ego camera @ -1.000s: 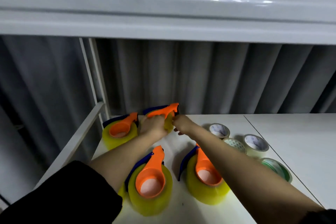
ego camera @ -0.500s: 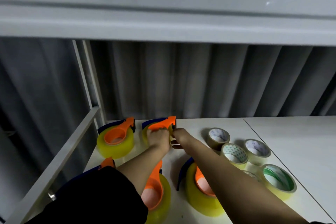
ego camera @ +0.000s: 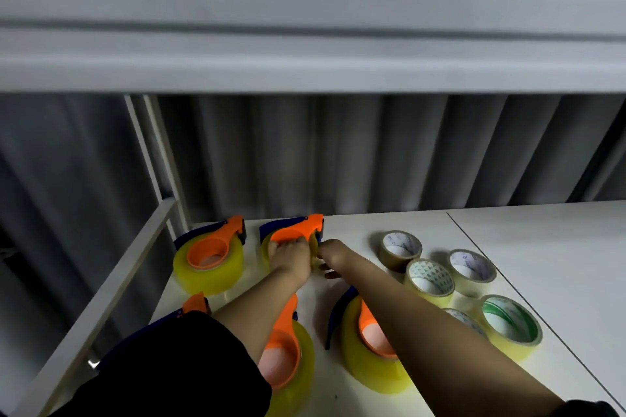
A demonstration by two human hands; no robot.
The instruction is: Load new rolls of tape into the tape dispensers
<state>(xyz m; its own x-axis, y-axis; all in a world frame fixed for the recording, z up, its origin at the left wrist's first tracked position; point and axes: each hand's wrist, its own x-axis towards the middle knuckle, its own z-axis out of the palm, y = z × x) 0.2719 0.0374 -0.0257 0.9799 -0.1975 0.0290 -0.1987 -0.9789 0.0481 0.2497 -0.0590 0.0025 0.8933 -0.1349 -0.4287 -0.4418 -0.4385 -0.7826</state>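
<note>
Nearest you, three loaded dispensers lie flat on the worktop (ego camera: 389, 223): one mostly hidden under your left sleeve (ego camera: 194, 303), one under your left forearm (ego camera: 283, 359) and one beneath your right forearm (ego camera: 366, 349), each with a full yellow roll seated on its orange hub. To your right the spare rolls (ego camera: 430, 281) are clustered, five of them, none lifted. Over the last second your view has dipped and more of the worktop has come into sight (the fifth dispenser and all the spare rolls now show), but your hands have barely moved from the far middle dispenser (ego camera: 294, 230), so this looks like the finishing step on that unit, probably threading the tape end through the cutter, not the start of a new load. Your left hand (ego camera: 289, 259) sits on top of it, fingers (ego camera: 288, 242) curled over the orange hub to hold it steady. Your right hand (ego camera: 333, 256) is just beside the cutter end, and its fingers seem pinched at the roll's edge; whether they hold the tape tail, I cannot tell. Farthest left, the fifth dispenser (ego camera: 211, 254) sits loaded and untouched.
</note>
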